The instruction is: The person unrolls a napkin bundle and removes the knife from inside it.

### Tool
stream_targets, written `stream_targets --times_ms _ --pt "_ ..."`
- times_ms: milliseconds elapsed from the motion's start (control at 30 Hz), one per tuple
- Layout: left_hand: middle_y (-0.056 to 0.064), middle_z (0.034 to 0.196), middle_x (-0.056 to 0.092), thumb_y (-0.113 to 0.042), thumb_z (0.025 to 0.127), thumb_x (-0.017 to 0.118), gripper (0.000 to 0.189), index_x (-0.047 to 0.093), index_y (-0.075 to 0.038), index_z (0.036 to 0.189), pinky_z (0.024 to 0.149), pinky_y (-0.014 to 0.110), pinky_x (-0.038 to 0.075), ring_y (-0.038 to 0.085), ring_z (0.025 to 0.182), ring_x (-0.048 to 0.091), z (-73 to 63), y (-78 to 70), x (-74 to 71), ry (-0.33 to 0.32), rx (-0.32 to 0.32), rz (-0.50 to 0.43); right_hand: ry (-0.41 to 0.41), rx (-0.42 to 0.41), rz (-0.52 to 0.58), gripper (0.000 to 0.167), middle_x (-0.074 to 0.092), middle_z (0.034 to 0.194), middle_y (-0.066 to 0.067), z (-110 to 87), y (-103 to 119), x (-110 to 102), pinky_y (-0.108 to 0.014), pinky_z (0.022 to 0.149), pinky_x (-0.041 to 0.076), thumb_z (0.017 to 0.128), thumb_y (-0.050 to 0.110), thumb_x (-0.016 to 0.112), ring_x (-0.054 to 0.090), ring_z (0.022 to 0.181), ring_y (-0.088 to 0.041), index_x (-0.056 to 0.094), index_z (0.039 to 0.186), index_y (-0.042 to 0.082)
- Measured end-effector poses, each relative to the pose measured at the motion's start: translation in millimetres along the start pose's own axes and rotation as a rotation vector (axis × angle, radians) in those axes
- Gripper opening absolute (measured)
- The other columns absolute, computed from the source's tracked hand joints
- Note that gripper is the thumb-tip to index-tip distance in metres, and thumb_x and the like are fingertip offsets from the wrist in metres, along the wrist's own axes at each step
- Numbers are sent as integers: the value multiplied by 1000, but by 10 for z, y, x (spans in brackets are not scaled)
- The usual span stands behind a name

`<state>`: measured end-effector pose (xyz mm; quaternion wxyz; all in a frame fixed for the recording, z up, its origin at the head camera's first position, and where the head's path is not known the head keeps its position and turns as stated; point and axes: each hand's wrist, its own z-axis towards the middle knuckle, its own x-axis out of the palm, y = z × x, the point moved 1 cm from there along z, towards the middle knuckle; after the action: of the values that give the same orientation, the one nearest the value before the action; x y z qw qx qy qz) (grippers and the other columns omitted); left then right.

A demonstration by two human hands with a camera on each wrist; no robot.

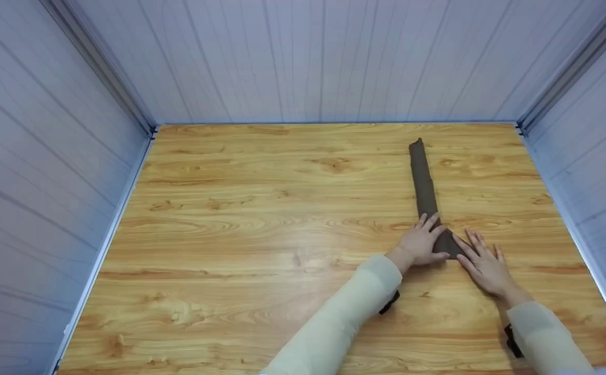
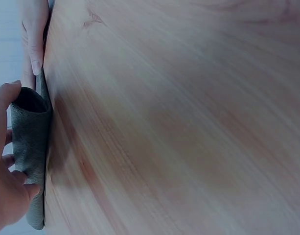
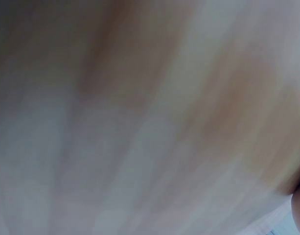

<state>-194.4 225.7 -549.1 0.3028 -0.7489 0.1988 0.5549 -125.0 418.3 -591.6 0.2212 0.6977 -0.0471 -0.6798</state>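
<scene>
From the head view I have the dark brown rolled cloth (image 1: 424,182) on the right-hand part of the wood-grain tabletop (image 1: 282,208), its long axis running away from the body towards the back wall (image 1: 282,62), the far end leaning slightly left. Both hands are at its near end. My left hand (image 1: 421,245) is the nearer to the roll, lying over it with fingers spread and a little bent; I see contact there but no closed grip. In the left wrist view the roll's near end shows a hollow mouth beside that hand's thumb. A flatter flap (image 1: 447,247) reaches rightward from the roll to my right hand (image 1: 488,268), whose fingers lie fairly straight, the nearest touching the flap's edge, with nothing clasped. The right wrist view is too blurred to tell me more. I judge that this angle is what counts: from my left hand the roll stretches forward while the flap lies to its right, so a sideways push would work across the roll, a forward one along it.
</scene>
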Motion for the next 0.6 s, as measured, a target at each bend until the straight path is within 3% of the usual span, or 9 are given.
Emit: stream_targets --times_ms 300,600 --pt "-6 148 1 -61 83 40 69 21 -29 141 103 24 19 16 133 8 -44 49 7 -22 7 -21 2 5 -3 50 9 147 -11 -13 11 -4 -66 91 -3 95 32 38 4 133 -32 23 142 25" --pt "-3 148 3 -57 83 45 69 23 -26 141 104 24 18 17 133 11 -111 138 -26 -44 29 -112 2 -7 -4 50 9 147 -12 2 13 -4 -65 92 -3 95 31 39 3 133 -31 23 142 25"
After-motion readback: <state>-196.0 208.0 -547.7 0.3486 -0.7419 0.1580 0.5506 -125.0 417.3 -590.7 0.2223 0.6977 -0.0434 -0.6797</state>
